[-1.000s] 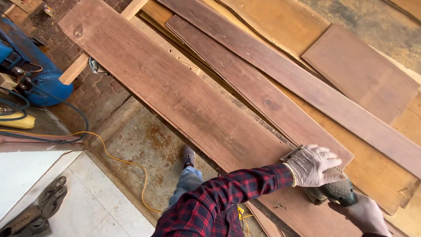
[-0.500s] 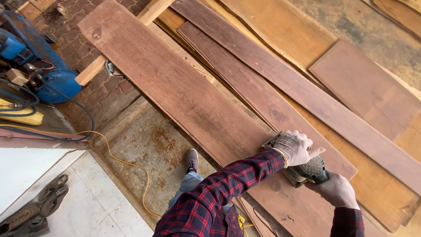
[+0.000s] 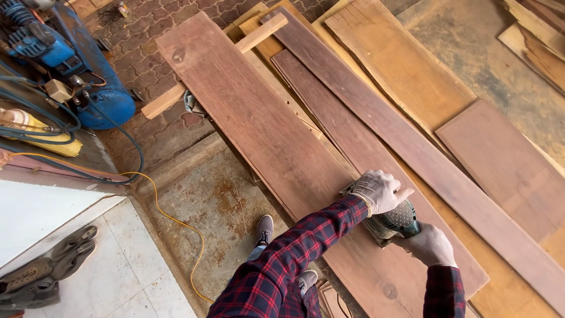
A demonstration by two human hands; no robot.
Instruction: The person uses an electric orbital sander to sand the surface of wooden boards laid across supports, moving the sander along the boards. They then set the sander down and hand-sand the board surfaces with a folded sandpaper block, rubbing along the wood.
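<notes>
Overhead view of a person sanding timber. The dark green power sander (image 3: pixel 393 222) sat flat on a long reddish-brown plank (image 3: pixel 268 135), near the plank's lower end, its body lying roughly across the board with the rounded rear toward the right. The left hand (image 3: pixel 379 191), in a pale knitted work glove, was curled over the front of the sander and pressed down on it, one finger stretched out to the right. The right hand (image 3: pixel 431 244), bare, was wrapped closed around the sander's rear grip. Both sleeves were red and dark plaid flannel.

The plank's long axis ran diagonally from upper left to lower right; its face was matt, grainy and streaked, with a dark knot near the far end. Further planks (image 3: pixel 376 126) of the same red wood lay parallel just beside it, and a paler yellowish board (image 3: pixel 400 65) lay beyond them. A light wooden batten (image 3: pixel 203 68) crossed beneath the far end of the stack.

The floor below was stained, rusty concrete (image 3: pixel 218 194), with brick paving further off. A blue air compressor (image 3: pixel 88 76) with black hoses stood at upper left, a yellow cable (image 3: pixel 170 218) trailed over the floor, and dark shoes (image 3: pixel 53 265) lay on white tiles at lower left
</notes>
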